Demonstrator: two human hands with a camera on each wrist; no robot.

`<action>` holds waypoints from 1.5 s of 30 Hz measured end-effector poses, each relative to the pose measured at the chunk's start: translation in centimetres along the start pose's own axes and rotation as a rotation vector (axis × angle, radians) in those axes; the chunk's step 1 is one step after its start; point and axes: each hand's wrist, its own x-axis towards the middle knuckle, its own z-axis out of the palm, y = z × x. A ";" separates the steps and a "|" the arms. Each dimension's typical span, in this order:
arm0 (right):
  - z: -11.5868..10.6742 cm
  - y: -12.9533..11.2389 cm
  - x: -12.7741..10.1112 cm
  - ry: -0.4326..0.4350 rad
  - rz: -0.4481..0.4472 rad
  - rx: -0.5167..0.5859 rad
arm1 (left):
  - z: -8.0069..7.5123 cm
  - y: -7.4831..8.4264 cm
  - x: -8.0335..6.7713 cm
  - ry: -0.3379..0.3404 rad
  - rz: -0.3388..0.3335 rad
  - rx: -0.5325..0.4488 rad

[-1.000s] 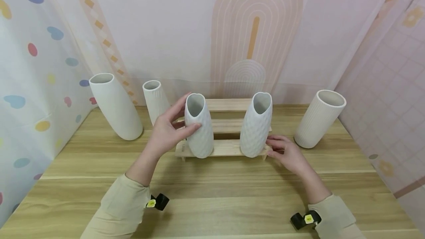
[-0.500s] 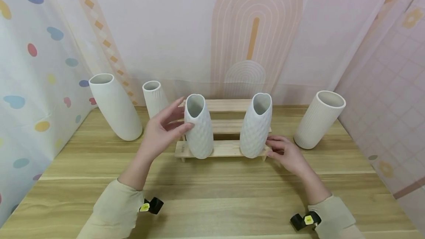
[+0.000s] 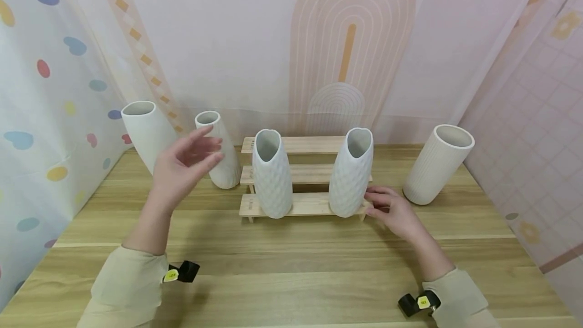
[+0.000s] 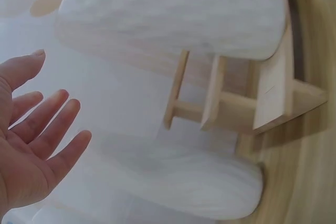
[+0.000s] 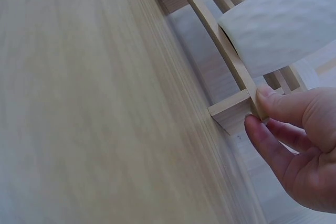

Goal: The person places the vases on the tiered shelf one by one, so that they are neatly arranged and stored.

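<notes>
Two white vases with a dimpled surface, a left one (image 3: 273,186) and a right one (image 3: 349,183), stand on the lowest step of a three-step wooden rack (image 3: 309,203). My left hand (image 3: 179,168) is in the air left of the rack, fingers loosely bent, holding nothing. In the head view it covers part of a slim ribbed vase (image 3: 225,168) and of a tall smooth vase (image 3: 143,128). My right hand (image 3: 395,211) pinches the right end of the lowest step between thumb and fingers, as the right wrist view shows at the step's edge (image 5: 253,98).
A wide ribbed vase (image 3: 437,166) stands on the wooden table (image 3: 309,277) right of the rack. Patterned curtains (image 3: 237,39) hang behind the table and along both sides.
My left hand has let go of the left dimpled vase and moved away to the left. That vase stays on the step. My right hand has not visibly moved.
</notes>
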 end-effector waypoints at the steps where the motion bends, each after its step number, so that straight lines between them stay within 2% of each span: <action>1: 0.0 0.0 0.0 0.000 0.002 0.004 | -0.4 0.0 0.2 0.022 -0.005 0.003; 5: 0.0 0.0 0.0 0.003 -0.001 0.007 | -1.7 0.2 1.2 0.089 -0.046 0.050; 10: 0.0 0.2 0.0 0.010 -0.025 -0.021 | -2.8 0.2 2.4 0.105 -0.128 0.138; 15: 0.0 0.1 0.0 0.011 -0.033 -0.034 | -3.2 -0.6 3.2 0.056 -0.190 0.171; 20: 0.1 0.0 0.1 0.011 -0.043 -0.033 | -3.4 -2.4 3.9 -0.007 -0.235 0.180; 25: 0.1 0.0 0.1 0.011 -0.037 -0.034 | -3.3 -4.0 4.3 -0.073 -0.255 0.176; 29: 0.1 0.0 0.1 0.006 -0.026 -0.034 | -3.1 -4.5 4.6 -0.117 -0.266 0.161; 36: -0.4 -4.2 -0.4 0.012 -0.018 -0.045 | -2.8 -4.8 5.3 -0.132 -0.297 0.173; 40: -0.4 -3.8 -0.4 0.013 -0.028 -0.051 | -2.7 -5.2 5.6 -0.126 -0.284 0.172; 45: -0.1 -1.5 -0.1 0.016 -0.036 -0.047 | -2.4 -5.9 5.7 -0.108 -0.280 0.144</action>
